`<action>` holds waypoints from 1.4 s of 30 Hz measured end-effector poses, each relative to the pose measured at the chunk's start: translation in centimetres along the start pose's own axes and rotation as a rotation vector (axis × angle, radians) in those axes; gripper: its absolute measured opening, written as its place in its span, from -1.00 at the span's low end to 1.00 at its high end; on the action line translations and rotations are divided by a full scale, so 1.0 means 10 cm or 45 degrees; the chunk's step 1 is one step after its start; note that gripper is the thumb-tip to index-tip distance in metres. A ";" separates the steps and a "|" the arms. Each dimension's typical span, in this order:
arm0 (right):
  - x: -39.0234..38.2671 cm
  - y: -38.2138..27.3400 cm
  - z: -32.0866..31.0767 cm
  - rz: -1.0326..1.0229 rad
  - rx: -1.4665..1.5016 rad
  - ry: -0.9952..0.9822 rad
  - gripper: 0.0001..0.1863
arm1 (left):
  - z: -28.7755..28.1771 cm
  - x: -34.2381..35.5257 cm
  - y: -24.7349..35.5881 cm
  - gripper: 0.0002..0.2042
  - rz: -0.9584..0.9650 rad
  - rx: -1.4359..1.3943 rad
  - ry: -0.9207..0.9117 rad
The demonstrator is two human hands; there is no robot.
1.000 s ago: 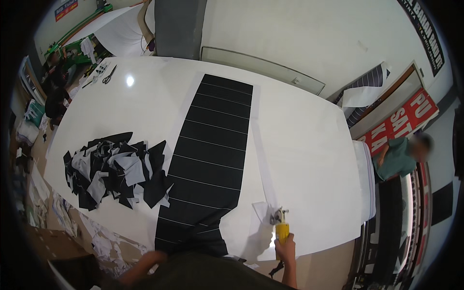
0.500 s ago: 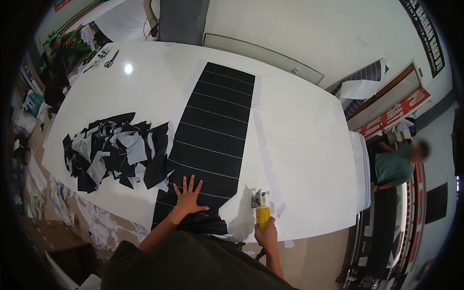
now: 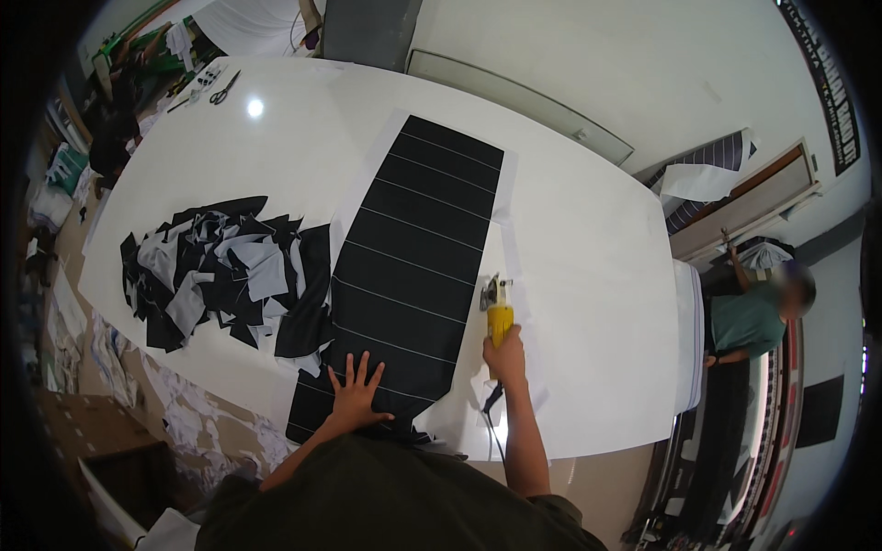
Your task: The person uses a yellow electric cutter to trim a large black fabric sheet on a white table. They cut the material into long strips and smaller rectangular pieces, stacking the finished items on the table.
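A long piece of black fabric [image 3: 415, 220] with thin pale lines across it lies on the white table [image 3: 588, 275], over pale paper that shows along its sides. Flat on its near part rests my left hand [image 3: 356, 397], fingers spread. My right hand [image 3: 503, 354] is wrapped round the yellow body of a corded electric fabric cutter [image 3: 500, 321]. The cutter's metal head stands on the table just right of the fabric's right edge, and I cannot tell whether it touches the cloth. Its dark cord runs back toward me.
A heap of black and grey fabric scraps [image 3: 225, 275] lies left of the fabric. Scissors [image 3: 224, 89] are at the far left of the table. A person in a green shirt [image 3: 749, 321] stands beyond the right edge, near stacked white cloth [image 3: 689, 335]. Scraps litter the floor at left.
My right hand has moved the cutter away from me, along the fabric's right side. My left hand stays spread on the cloth. The person at right has raised an arm.
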State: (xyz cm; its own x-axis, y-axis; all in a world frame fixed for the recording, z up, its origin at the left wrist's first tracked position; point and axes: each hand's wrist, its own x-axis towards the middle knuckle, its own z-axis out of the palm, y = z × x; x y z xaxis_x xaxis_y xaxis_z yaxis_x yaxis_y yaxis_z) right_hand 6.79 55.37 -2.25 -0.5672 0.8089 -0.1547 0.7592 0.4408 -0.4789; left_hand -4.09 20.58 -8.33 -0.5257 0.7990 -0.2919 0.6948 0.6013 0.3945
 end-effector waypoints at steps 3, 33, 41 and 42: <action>0.49 -0.13 0.02 -0.035 -0.002 0.009 -0.40 | -0.02 0.00 0.02 0.31 -0.012 0.010 -0.001; 3.16 -0.94 0.01 -0.012 0.015 0.058 -0.30 | -0.06 0.08 0.02 0.28 -0.118 -0.035 -0.172; 3.82 -1.01 0.02 -0.025 0.011 0.070 -0.31 | 0.00 0.09 0.00 0.26 -0.138 -0.073 -0.190; 3.91 -1.01 0.03 -0.036 -0.006 0.080 -0.31 | -0.01 0.09 0.00 0.26 -0.139 -0.070 -0.193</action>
State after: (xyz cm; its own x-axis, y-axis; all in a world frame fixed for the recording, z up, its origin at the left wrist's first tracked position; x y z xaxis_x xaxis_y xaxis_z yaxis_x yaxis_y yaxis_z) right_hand -23.18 82.42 -3.67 -0.5675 0.8188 -0.0867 0.7446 0.4654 -0.4785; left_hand -4.55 21.31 -8.53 -0.5137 0.7232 -0.4616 0.6078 0.6865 0.3991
